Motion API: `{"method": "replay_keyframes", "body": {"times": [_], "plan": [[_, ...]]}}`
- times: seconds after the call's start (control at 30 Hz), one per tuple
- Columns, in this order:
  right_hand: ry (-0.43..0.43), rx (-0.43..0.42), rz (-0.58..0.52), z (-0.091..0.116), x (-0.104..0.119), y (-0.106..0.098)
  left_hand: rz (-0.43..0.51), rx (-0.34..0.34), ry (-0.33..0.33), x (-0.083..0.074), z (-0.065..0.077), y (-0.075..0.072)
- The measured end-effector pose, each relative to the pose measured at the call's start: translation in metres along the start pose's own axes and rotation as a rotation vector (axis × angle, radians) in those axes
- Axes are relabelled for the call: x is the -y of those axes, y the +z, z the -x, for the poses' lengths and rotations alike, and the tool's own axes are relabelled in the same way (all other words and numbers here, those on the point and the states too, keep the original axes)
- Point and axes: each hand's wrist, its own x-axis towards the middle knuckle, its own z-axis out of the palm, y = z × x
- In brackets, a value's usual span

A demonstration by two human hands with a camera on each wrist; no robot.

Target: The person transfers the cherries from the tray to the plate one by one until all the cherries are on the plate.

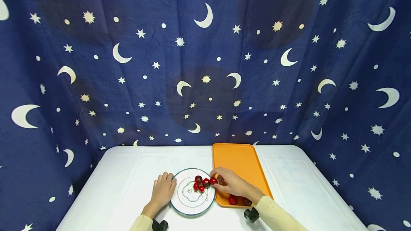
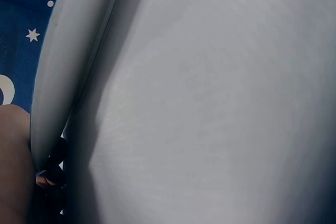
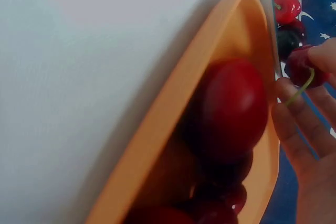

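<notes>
A white plate (image 1: pixel 192 208) with a blue-green rim and a printed centre carries several red and dark cherries (image 1: pixel 201 188) with stems. My left hand (image 1: pixel 162 190) rests at the plate's left edge, its fingers extended against the rim. In the left wrist view the plate's pale outer side (image 2: pixel 68 51) rises beside that hand. Between thumb and fingers, my right hand (image 1: pixel 232 181) pinches a dark red cherry (image 3: pixel 300 68) with a green stem, over the plate's right edge. More cherries (image 3: pixel 231 108) lie in the near end of the orange tray (image 1: pixel 237 163).
The tray stands just right of the plate, on a table with a white cloth (image 1: pixel 135 174). A dark blue curtain (image 1: pixel 205 109) with moons and stars hangs behind the table and along both sides.
</notes>
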Motion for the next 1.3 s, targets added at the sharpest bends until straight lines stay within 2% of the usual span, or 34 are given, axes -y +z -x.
{"method": "replay_keyframes", "body": {"times": [0.23,0.43,0.8,1.3], "plan": [[0.046,0.050,0.027,-0.007,0.003,0.005,-0.006,-0.007,0.008,0.000,0.001,0.000],[0.064,0.068,-0.004,-0.010,0.002,0.010,-0.010,-0.010,0.006,-0.001,0.001,0.000],[0.058,0.076,-0.001,-0.010,0.000,0.015,-0.025,-0.015,0.016,0.001,0.001,0.001],[0.123,0.115,-0.076,0.013,-0.012,-0.018,-0.018,-0.018,0.011,-0.001,0.001,0.001]]}}
